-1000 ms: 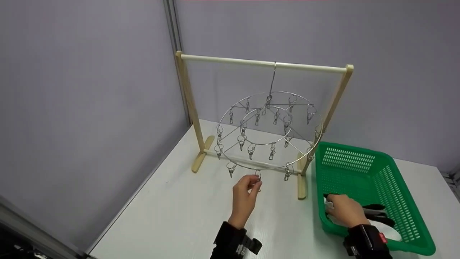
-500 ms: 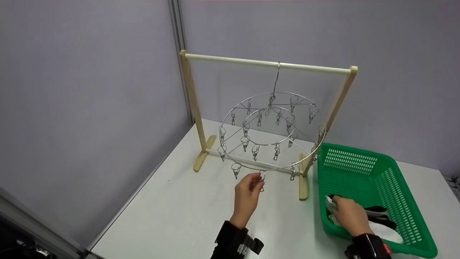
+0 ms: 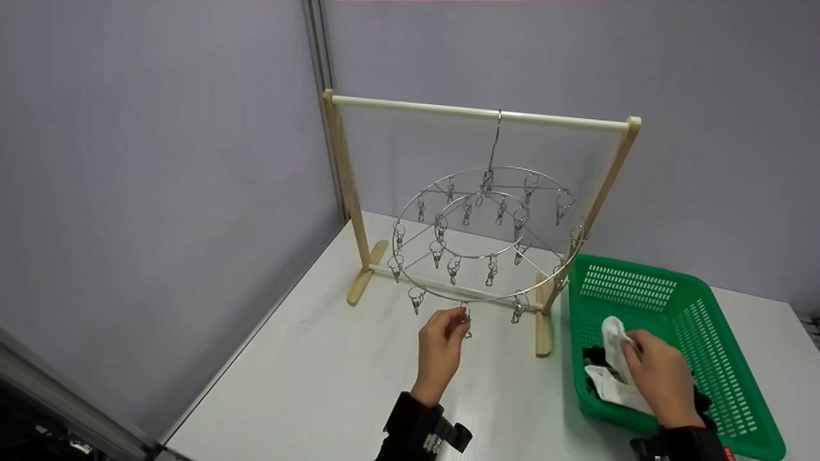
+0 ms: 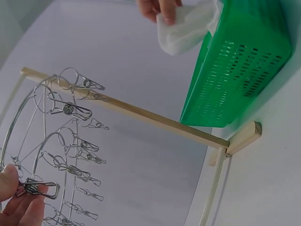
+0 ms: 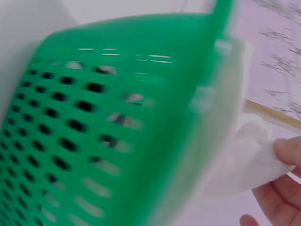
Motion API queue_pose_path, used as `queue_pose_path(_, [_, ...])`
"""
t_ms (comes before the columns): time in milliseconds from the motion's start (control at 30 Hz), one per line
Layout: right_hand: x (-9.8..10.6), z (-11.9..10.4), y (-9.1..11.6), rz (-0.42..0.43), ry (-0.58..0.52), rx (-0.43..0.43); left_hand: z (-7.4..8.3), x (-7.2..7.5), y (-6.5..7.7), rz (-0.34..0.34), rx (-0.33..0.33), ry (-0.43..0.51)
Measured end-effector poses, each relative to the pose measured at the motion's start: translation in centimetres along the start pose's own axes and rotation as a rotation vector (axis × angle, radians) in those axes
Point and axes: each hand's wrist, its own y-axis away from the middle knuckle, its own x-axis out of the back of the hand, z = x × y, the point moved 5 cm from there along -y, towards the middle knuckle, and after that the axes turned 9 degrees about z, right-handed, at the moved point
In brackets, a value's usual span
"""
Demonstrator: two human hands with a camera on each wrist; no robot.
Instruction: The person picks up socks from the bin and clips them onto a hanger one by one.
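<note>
In the head view, a round metal clip hanger with several wire clips hangs from a wooden rack. My left hand pinches a wire clip at the hanger's near edge; the left wrist view shows thumb and fingers around it. At the right, my right hand pinches a white sock between thumb and fingers. That sock is lifted partly above the green basket, and its lower end is hidden against the other socks. Another white sock and dark ones lie in the basket below.
The rack's pale top bar runs above the hanger, and its right foot stands just left of the basket. Grey walls close off the back and left of the white table.
My right hand has risen from the pile in the basket and moved right, drawing up the white sock. My left hand keeps its pinch on the clip.
</note>
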Motion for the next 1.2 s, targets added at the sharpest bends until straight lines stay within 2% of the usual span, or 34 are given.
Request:
queue_pose_path(133, [3.4, -3.0, -1.3, 0.112, -0.106, 0.006, 0.2, 0.1, -0.2, 0.009, -0.007, -0.025])
queue_pose_path(267, [6.8, -7.2, -2.3, 0.224, -0.208, 0.029, 0.4, 0.3, -0.3, 0.015, -0.007, -0.043])
queue_pose_path(367, [8.4, -9.6, -2.7, 0.279, -0.225, 0.053, 0.4, 0.4, -0.3, 0.018, -0.007, -0.033])
queue_pose_path(567, [9.6, -13.2, -2.6, 0.336, -0.257, 0.13, 0.6, 0.4, -0.2, 0.004, 0.011, 0.028])
queue_pose_path(733, [9.1, -16.7, -1.6, 0.326, -0.336, 0.26, 1.0, 0.4, -0.3, 0.003, 0.011, 0.044])
queue_pose_path(800, [8.4, -18.0, -1.0, 0.292, -0.359, 0.309, 1.1, 0.3, -0.3, 0.002, 0.015, 0.043])
queue_pose_path(867, [7.5, -19.1, -0.4, 0.221, -0.369, 0.335, 1.2, 0.2, -0.3, 0.001, 0.03, 0.047])
queue_pose_path(1033, [4.0, -20.2, 1.4, 0.071, -0.356, 0.426, 1.4, -0.1, -0.2, -0.007, 0.055, 0.074])
queue_pose_path(1200, [0.8, -20.3, 3.0, -0.016, -0.369, 0.493, 2.1, -0.3, 0.0, -0.028, 0.038, 0.108])
